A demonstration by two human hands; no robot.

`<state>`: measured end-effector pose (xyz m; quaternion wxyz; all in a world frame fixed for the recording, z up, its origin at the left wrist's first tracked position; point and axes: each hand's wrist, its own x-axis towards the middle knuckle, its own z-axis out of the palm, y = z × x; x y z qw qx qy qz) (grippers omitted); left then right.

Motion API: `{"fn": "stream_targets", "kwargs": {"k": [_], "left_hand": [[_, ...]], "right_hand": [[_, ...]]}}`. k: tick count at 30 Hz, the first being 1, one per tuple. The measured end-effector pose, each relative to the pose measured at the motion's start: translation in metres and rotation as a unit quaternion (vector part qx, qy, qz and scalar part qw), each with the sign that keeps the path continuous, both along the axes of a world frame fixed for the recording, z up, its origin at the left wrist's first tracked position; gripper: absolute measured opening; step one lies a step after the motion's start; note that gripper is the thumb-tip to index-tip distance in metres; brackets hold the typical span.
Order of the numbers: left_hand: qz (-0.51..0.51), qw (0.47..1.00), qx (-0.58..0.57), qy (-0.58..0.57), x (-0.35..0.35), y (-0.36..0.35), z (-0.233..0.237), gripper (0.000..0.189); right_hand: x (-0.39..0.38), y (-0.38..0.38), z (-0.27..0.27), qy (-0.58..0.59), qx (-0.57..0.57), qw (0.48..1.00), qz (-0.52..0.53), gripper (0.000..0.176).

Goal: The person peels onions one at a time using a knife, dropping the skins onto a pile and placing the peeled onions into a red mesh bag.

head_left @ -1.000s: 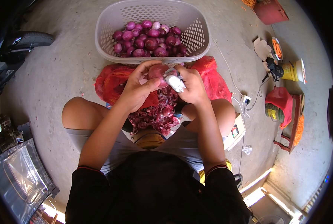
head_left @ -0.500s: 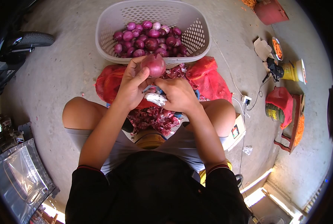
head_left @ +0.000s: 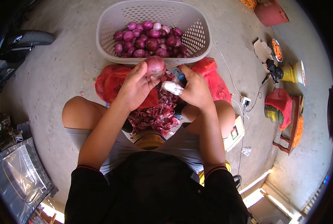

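Observation:
A red onion [head_left: 155,65] with skin on it is in my left hand [head_left: 134,89], the fingers closed around its lower side. My right hand [head_left: 197,89] grips a small knife [head_left: 177,72], whose flat grey blade with a blue part shows just right of the onion, apart from it. White wrapping [head_left: 172,88] covers a digit of that hand. Beneath both hands lies a heap of dry purple onion skins [head_left: 155,116]. Red mesh sacking [head_left: 108,79] spreads on either side of the heap.
Beyond my hands stands a grey plastic basket [head_left: 102,35] holding several purple onions [head_left: 151,44]. A power socket [head_left: 245,100] with cables lies on the floor at the right. Further right are a yellow bucket [head_left: 290,72] and a wooden stool [head_left: 295,123]. A tyre [head_left: 33,38] shows at the left.
My right hand has moved up and to the right, away from my left palm, bringing the knife beside the onion. The onion has turned in my left hand, its pointed top no longer facing up.

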<state>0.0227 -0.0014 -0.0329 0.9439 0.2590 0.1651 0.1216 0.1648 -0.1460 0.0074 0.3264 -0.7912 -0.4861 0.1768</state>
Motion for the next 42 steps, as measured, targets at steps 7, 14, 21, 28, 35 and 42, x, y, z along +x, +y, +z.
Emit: {"fn": "stream_targets", "kwargs": {"k": [7, 14, 21, 28, 35, 42], "left_hand": [[-0.001, 0.999, 0.022, -0.046, 0.002, -0.013, 0.008, 0.052], [0.007, 0.997, -0.002, -0.08, 0.002, -0.016, 0.003, 0.047], [0.007, 0.994, 0.036, -0.106, 0.002, -0.015, 0.001, 0.06], [0.029, 0.994, 0.059, -0.092, 0.001, -0.017, 0.004, 0.054], [0.074, 0.981, 0.167, -0.062, 0.003, -0.018, -0.011, 0.055], [0.069, 0.991, 0.092, -0.075, 0.003, -0.01, 0.008, 0.049]], "right_hand": [[-0.007, 0.01, -0.008, 0.027, 0.05, 0.998, -0.032, 0.043], [-0.01, 0.016, -0.01, 0.002, 0.081, 0.996, -0.039, 0.047], [-0.015, 0.022, -0.03, 0.024, 0.131, 0.991, -0.013, 0.044], [-0.02, 0.022, -0.034, 0.018, 0.134, 0.991, -0.018, 0.037], [-0.019, 0.022, -0.044, 0.015, 0.144, 0.989, -0.018, 0.026], [-0.018, 0.026, -0.034, -0.018, 0.137, 0.99, -0.004, 0.024]]}}
